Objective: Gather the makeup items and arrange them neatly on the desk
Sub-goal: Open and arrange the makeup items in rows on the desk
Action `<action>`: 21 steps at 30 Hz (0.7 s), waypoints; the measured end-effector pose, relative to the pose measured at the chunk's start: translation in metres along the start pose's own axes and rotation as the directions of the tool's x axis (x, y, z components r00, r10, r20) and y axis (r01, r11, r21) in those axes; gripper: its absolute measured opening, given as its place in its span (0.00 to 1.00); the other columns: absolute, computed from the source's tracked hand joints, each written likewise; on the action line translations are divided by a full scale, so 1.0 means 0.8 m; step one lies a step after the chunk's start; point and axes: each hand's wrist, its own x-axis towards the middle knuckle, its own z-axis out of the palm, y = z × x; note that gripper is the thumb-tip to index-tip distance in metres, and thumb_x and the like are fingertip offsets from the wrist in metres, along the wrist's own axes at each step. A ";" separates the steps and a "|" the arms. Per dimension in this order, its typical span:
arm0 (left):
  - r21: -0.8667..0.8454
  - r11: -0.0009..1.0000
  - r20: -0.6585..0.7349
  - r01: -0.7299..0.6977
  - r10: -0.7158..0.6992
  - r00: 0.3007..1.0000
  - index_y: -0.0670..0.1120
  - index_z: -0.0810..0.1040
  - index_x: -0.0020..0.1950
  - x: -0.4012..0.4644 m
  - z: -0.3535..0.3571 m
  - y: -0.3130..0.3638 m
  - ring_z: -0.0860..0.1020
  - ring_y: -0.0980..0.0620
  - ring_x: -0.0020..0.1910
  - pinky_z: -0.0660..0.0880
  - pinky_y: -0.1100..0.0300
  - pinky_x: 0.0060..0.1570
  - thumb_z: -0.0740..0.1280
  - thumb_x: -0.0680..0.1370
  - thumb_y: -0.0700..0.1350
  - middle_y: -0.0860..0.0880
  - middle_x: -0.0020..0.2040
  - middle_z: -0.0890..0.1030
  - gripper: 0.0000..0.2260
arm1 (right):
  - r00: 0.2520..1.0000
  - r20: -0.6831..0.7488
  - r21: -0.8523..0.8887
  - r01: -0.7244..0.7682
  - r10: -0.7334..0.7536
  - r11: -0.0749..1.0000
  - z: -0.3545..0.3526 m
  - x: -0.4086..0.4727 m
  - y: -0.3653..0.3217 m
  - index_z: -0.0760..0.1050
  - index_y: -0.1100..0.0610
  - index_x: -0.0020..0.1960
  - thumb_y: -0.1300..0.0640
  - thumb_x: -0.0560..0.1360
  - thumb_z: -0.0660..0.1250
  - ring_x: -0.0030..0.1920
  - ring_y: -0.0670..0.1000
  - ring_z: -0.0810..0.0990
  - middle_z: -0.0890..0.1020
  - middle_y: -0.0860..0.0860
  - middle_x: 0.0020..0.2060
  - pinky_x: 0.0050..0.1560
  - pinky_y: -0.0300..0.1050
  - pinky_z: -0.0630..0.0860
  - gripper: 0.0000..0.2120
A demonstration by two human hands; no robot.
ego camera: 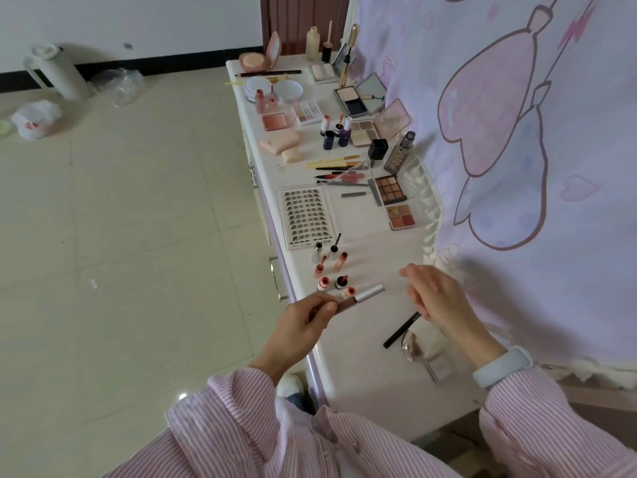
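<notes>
The left hand (303, 319) pinches a mauve lip gloss tube (358, 297) with a silver cap, its grip clamped low above the white tabletop's (362, 339) edge; the right hand (434, 294) hovers, fingers relaxed.

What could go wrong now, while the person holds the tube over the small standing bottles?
The left hand holds the tube right above the little upright bottles; lowering it carelessly could topple them. They stand near the desk edge, so one may roll to the floor. The right hand hovers over a black pencil and might nudge it.
</notes>
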 end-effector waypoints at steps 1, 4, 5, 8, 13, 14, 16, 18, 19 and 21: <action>0.013 1.000 0.004 -0.013 0.013 1.000 0.56 0.75 0.44 0.003 0.002 0.003 0.69 0.55 0.31 0.66 0.64 0.34 0.61 0.79 0.43 0.52 0.32 0.72 0.09 | 0.998 0.059 -0.041 -0.021 0.023 0.999 0.006 -0.003 -0.001 0.75 0.59 0.44 0.49 0.77 0.60 0.19 0.41 0.64 0.71 0.46 0.23 0.20 0.30 0.61 0.13; 0.045 0.998 0.033 -0.047 0.045 0.998 0.48 0.78 0.47 0.007 0.014 0.014 0.70 0.50 0.33 0.69 0.56 0.36 0.62 0.79 0.43 0.53 0.32 0.73 0.06 | 0.992 0.121 0.032 -0.029 0.025 0.999 0.025 -0.012 0.001 0.74 0.61 0.40 0.52 0.76 0.62 0.21 0.44 0.63 0.69 0.45 0.19 0.21 0.33 0.60 0.13; 0.052 0.997 0.036 -0.049 0.047 0.998 0.46 0.78 0.48 0.007 0.015 0.015 0.69 0.52 0.32 0.68 0.56 0.36 0.62 0.79 0.43 0.55 0.31 0.72 0.06 | 0.995 0.096 0.062 -0.011 0.005 0.998 0.027 -0.014 0.001 0.74 0.60 0.39 0.54 0.76 0.63 0.22 0.45 0.63 0.69 0.44 0.20 0.22 0.33 0.61 0.11; 0.041 0.998 0.035 -0.049 0.047 0.998 0.43 0.78 0.50 0.005 0.011 0.015 0.67 0.56 0.31 0.66 0.59 0.36 0.60 0.80 0.43 0.57 0.30 0.70 0.08 | 0.989 0.068 -0.006 0.130 -0.129 0.991 0.023 -0.013 0.000 0.76 0.57 0.40 0.60 0.75 0.64 0.26 0.43 0.64 0.69 0.45 0.24 0.26 0.32 0.62 0.05; 0.009 1.000 0.070 -0.027 0.026 0.997 0.46 0.79 0.44 0.006 0.001 0.020 0.66 0.56 0.31 0.64 0.62 0.35 0.59 0.81 0.42 0.56 0.30 0.70 0.11 | 0.952 0.159 -0.069 0.274 -0.260 0.959 0.021 -0.016 0.000 0.73 0.54 0.41 0.63 0.76 0.62 0.24 0.42 0.63 0.70 0.41 0.23 0.26 0.30 0.60 0.08; 0.005 1.000 0.073 -0.013 0.013 0.997 0.48 0.78 0.42 0.006 -0.003 0.018 0.66 0.55 0.30 0.63 0.61 0.34 0.58 0.81 0.42 0.54 0.30 0.69 0.12 | 0.950 0.155 -0.072 0.285 -0.271 0.956 0.018 -0.013 -0.001 0.73 0.53 0.41 0.64 0.76 0.61 0.24 0.41 0.63 0.71 0.40 0.23 0.26 0.30 0.60 0.09; -0.023 0.999 0.054 0.024 -0.023 0.998 0.51 0.77 0.40 0.003 -0.015 0.007 0.65 0.55 0.30 0.63 0.60 0.34 0.58 0.81 0.42 0.52 0.30 0.68 0.13 | 0.954 0.118 -0.067 0.285 -0.276 0.956 0.002 -0.006 -0.004 0.72 0.51 0.41 0.66 0.76 0.60 0.25 0.41 0.64 0.72 0.40 0.25 0.26 0.30 0.61 0.11; -0.036 0.998 0.050 0.048 -0.046 0.998 0.50 0.78 0.40 0.000 -0.024 -0.004 0.66 0.54 0.31 0.64 0.60 0.35 0.58 0.81 0.42 0.53 0.30 0.69 0.13 | 0.958 0.140 -0.067 0.261 -0.250 0.963 -0.012 -0.001 -0.009 0.73 0.49 0.43 0.65 0.77 0.60 0.28 0.41 0.66 0.73 0.44 0.29 0.29 0.31 0.64 0.12; -0.031 0.998 0.054 0.053 -0.051 0.997 0.49 0.78 0.41 -0.001 -0.025 -0.007 0.67 0.54 0.31 0.65 0.61 0.36 0.58 0.81 0.42 0.53 0.30 0.69 0.12 | 0.957 0.171 -0.055 0.248 -0.236 0.967 -0.014 -0.001 -0.011 0.74 0.49 0.46 0.64 0.77 0.61 0.29 0.42 0.69 0.74 0.47 0.32 0.31 0.31 0.67 0.10; -0.037 0.998 0.047 0.056 -0.054 0.997 0.50 0.77 0.40 -0.002 -0.023 -0.009 0.68 0.55 0.31 0.66 0.62 0.36 0.58 0.80 0.41 0.55 0.30 0.71 0.12 | 0.954 0.209 0.040 0.212 -0.216 0.976 -0.010 -0.002 -0.012 0.72 0.49 0.57 0.58 0.76 0.62 0.31 0.41 0.73 0.79 0.50 0.36 0.33 0.31 0.70 0.11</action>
